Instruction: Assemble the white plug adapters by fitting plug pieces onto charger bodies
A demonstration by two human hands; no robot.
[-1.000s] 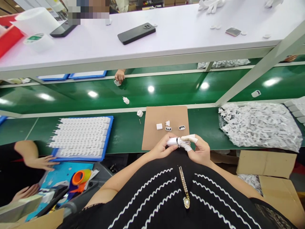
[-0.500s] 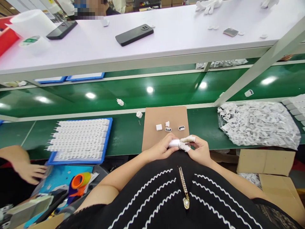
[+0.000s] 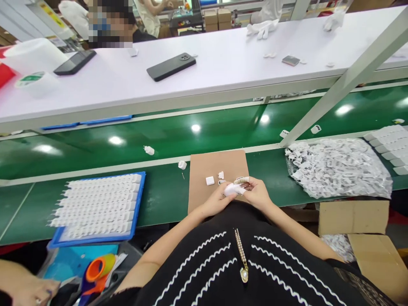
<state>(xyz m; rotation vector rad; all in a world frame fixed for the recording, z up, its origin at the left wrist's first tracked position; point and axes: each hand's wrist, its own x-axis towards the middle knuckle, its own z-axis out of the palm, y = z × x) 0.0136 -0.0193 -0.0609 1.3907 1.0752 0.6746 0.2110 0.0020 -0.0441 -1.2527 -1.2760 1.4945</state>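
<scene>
My left hand (image 3: 218, 201) is closed around a white plug charger (image 3: 229, 190) at the near edge of a brown cardboard sheet (image 3: 199, 166). White coverings wrap some fingertips of my right hand (image 3: 259, 195), which grips the charger's other end; its prongs are hidden by those fingers. Just beyond my hands on the cardboard lie a white block-shaped charger piece (image 3: 210, 181), a small pronged plug piece (image 3: 220, 174) and a partly hidden white piece (image 3: 221, 182). My right fingers partly cover another oval-ended piece.
At left, a blue tray (image 3: 137, 212) holds rows of white chargers. A plastic bag of white parts (image 3: 341, 168) lies at right. Above the bench runs a white shelf (image 3: 223, 63) with a black phone (image 3: 172, 66). A co-worker's hand (image 3: 32, 287) shows lower left.
My view has tilted up, so the shelf and bench sit lower in the picture. The charger stays between my hands, and my right fingers now cover its prongs.
</scene>
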